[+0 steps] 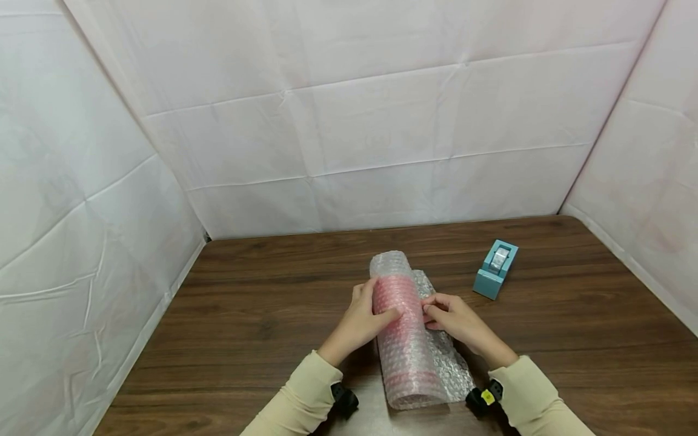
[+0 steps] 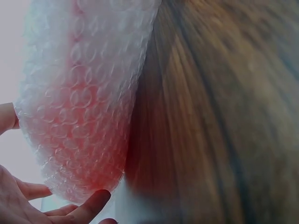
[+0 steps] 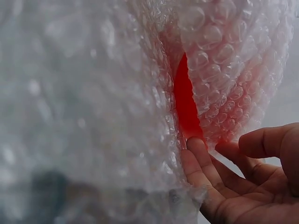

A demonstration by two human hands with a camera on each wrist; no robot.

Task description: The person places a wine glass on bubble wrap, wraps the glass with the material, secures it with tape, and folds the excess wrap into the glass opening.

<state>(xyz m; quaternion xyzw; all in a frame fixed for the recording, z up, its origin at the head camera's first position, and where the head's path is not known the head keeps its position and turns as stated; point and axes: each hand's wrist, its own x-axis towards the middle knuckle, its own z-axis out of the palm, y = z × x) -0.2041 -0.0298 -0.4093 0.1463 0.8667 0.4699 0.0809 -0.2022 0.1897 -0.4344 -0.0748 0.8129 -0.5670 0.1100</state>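
Note:
A roll of bubble wrap [image 1: 406, 339] lies lengthwise on the table around something red [image 3: 186, 100], whose kind is hidden by the layers. From the roll's right side a loose flap of bubble wrap [image 1: 449, 363] spreads over the tabletop. My left hand [image 1: 362, 315] grips the roll from the left, thumb on top and fingers down its side. At the right side, my right hand [image 1: 455, 318] holds the wrap's edge, its fingers [image 3: 201, 161] tucked between roll and flap. The left wrist view has the bubbled surface [image 2: 81, 107] close up.
A teal tape dispenser [image 1: 495, 269] with a roll of clear tape stands to the right, beyond my right hand. White sheeting [image 1: 376, 121] walls in the brown wooden table [image 1: 262, 327] at the back and both sides.

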